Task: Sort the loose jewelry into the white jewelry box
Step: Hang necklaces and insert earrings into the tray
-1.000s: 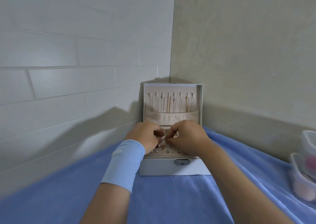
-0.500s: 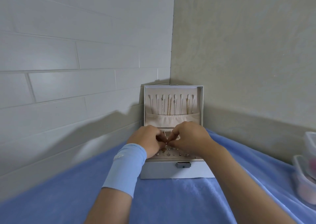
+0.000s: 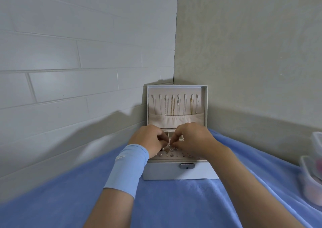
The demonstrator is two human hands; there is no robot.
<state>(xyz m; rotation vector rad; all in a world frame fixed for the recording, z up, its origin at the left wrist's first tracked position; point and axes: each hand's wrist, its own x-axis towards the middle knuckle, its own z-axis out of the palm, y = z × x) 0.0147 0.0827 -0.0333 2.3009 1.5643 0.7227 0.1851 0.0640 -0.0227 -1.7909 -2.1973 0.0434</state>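
A tiny shiny piece of jewelry (image 3: pixel 168 141) is held just over the tray (image 3: pixel 174 158) of the white jewelry box (image 3: pixel 174 173). It is too small to tell what it is. The left hand (image 3: pixel 148 140) and the right hand (image 3: pixel 193 138) both pinch it with curled fingers. Little earrings (image 3: pixel 171 150) lie in the tray. Thin necklaces (image 3: pixel 172 105) hang in the open lid (image 3: pixel 205 102). The box stands on a blue cloth (image 3: pixel 165 201).
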